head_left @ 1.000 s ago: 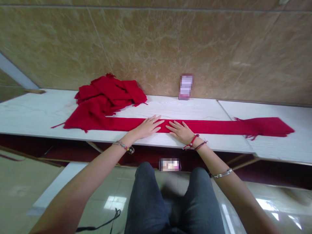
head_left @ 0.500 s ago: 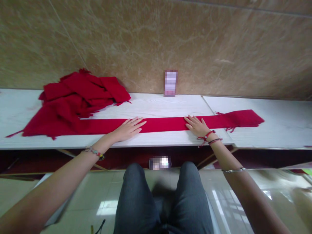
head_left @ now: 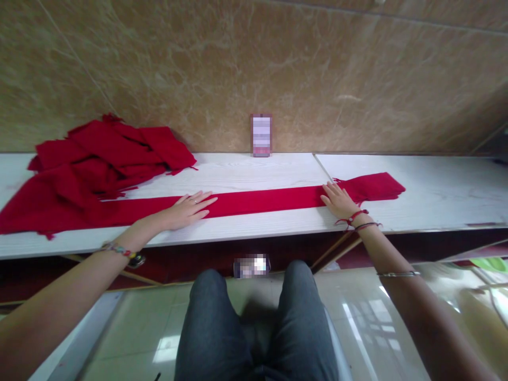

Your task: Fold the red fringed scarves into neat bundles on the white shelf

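Observation:
A long red scarf, folded into a narrow strip, lies along the white table. My left hand rests flat on the strip, fingers stretched out to the right. My right hand lies with spread fingers on the scarf further right, close to its thicker, fringed right end. Neither hand grips the cloth. At the left, the strip meets a heap of red scarves with fringes; where one piece ends and another begins I cannot tell.
A phone-like object, its screen blurred out, leans on the brown marbled wall behind the white table. Below the table edge sits another blurred object above my knees. A seam crosses the tabletop right of centre.
My right hand has slid right along the scarf, nearer its fringed end. My left hand stays flat on the strip. The view has turned slightly right.

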